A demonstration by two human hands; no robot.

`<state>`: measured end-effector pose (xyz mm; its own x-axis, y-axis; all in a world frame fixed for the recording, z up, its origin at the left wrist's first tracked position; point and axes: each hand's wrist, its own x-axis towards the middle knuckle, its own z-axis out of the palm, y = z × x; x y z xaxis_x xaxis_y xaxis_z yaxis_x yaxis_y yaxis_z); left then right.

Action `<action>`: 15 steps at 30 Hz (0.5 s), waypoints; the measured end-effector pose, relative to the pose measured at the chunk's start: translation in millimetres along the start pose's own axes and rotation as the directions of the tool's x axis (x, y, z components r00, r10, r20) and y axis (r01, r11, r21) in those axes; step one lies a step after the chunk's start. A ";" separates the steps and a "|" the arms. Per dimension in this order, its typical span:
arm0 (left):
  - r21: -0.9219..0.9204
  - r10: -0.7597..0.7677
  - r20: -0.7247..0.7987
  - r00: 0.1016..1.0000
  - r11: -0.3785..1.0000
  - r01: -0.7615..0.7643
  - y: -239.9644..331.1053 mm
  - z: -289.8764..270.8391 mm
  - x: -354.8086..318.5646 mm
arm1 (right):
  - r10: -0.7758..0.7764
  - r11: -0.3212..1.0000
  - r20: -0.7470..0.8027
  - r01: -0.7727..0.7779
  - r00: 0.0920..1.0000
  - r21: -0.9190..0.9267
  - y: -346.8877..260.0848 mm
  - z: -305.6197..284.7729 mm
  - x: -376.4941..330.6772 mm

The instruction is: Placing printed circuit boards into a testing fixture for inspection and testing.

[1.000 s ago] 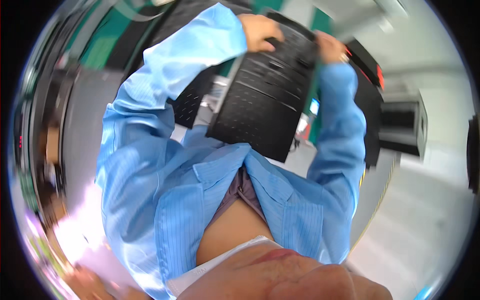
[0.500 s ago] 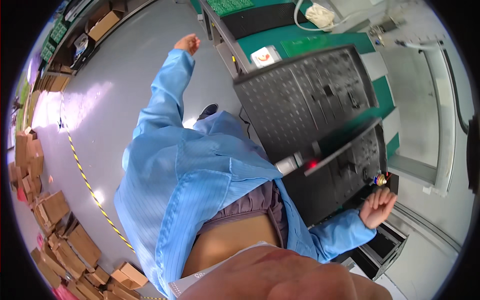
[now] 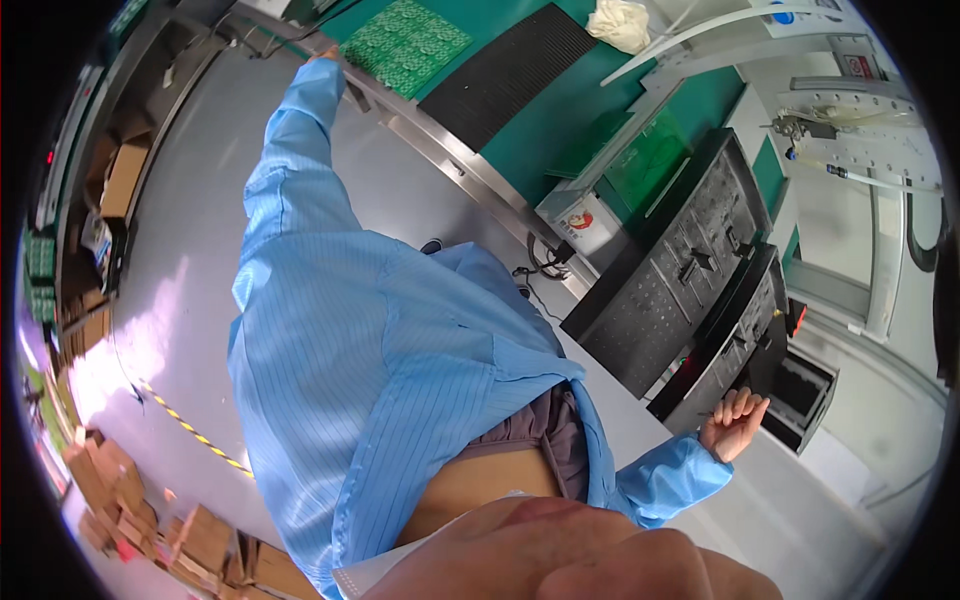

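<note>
My left hand [image 3: 327, 54] is at the end of a stretched-out blue sleeve, by the edge of the green-topped bench. It is small and partly hidden by the sleeve, so its fingers cannot be read. Beside it on the bench lies a panel of green circuit boards [image 3: 405, 45]. My right hand [image 3: 733, 428] is raised at the right with its fingers curled in. Whether anything thin sits inside that grip is too small to tell. Closest to this hand are two black perforated machine trays, a larger one [image 3: 640, 320] and a smaller one [image 3: 735, 350].
A black ribbed mat [image 3: 508, 75] and a crumpled white cloth [image 3: 619, 25] lie on the bench. At its end stands a white box [image 3: 582, 222]. A machine frame [image 3: 880, 280] rises at the right. Cardboard boxes [image 3: 205, 545] are piled on the floor lower left, near striped tape [image 3: 195, 430].
The view has shifted: the black trays now appear smaller and farther right, and more of the bench shows. My left hand has reached the bench edge beside the circuit boards. My right hand stays curled.
</note>
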<state>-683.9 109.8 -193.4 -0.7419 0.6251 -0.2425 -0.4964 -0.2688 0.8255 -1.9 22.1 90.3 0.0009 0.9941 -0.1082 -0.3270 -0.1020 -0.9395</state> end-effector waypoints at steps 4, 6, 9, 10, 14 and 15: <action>0.022 -0.012 0.083 0.996 1.000 0.011 8.8 25.6 17.9 | -0.019 0.999 -0.048 0.021 0.999 0.026 16.1 17.3 -9.0; 0.031 -0.014 0.125 0.992 0.999 0.011 16.0 32.7 17.8 | -0.021 0.999 -0.034 0.021 0.999 0.025 23.3 22.5 -11.7; 0.051 -0.012 0.171 0.985 0.999 0.003 29.2 38.1 5.4 | -0.031 0.999 -0.066 0.034 0.997 0.039 29.5 21.8 -19.5; 0.058 -0.008 0.184 0.983 0.998 -0.003 32.5 43.4 9.9 | -0.031 0.998 -0.072 0.034 0.997 0.046 31.6 21.8 -20.6; 0.088 0.021 0.227 0.974 0.995 -0.042 47.9 72.6 -10.1 | -0.033 0.997 -0.083 0.038 0.996 0.066 41.0 22.1 -23.8; 0.097 0.027 0.238 0.971 0.994 -0.052 52.1 79.3 -15.8 | -0.030 0.997 -0.085 0.036 0.996 0.069 43.6 21.4 -25.0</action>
<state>-662.3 144.0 -106.1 -0.6266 0.7739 -0.0917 -0.4110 -0.2282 0.8826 -36.4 -6.4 59.1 0.0914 0.9900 -0.1075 -0.3913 -0.0636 -0.9181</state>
